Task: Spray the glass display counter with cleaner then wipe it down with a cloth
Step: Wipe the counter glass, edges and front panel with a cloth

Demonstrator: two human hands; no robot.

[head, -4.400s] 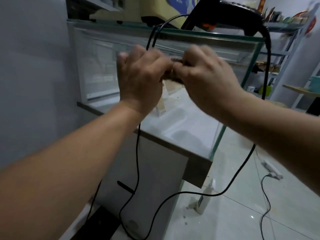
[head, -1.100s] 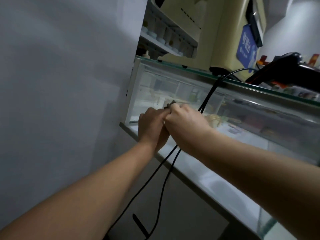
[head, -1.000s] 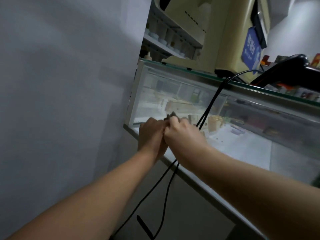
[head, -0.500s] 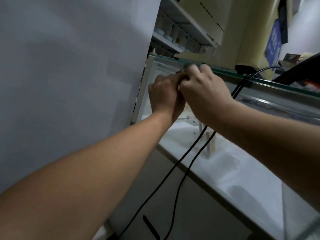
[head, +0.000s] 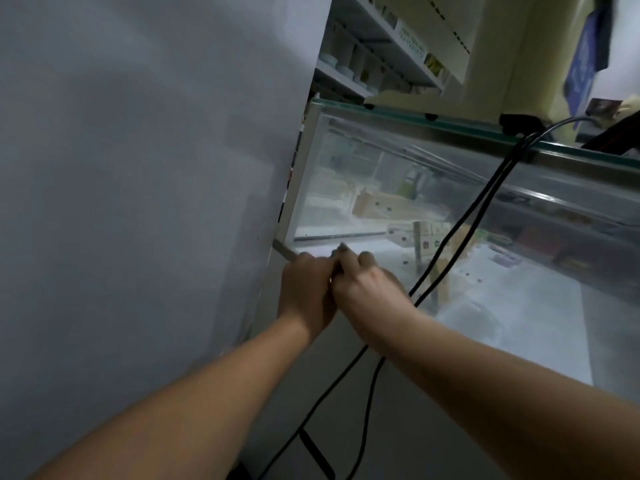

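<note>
The glass display counter [head: 363,174] stands against a grey wall, its front pane slanting down to a lower edge. My left hand [head: 304,292] and my right hand [head: 367,289] are pressed together at the pane's lower left corner. Both grip a small dark cloth [head: 341,252], of which only a bit shows above the knuckles. The cloth lies against the glass near the bottom frame. No spray bottle is in view.
Two black cables [head: 460,230] hang from the counter top down across the pane, just right of my right hand. A cream machine [head: 491,64] stands on the counter top. Shelves [head: 367,46] run behind. The grey wall [head: 138,202] closes the left side.
Half a second ago both hands held the cloth near the top left edge of the pane. They have come down together to the pane's lower left corner.
</note>
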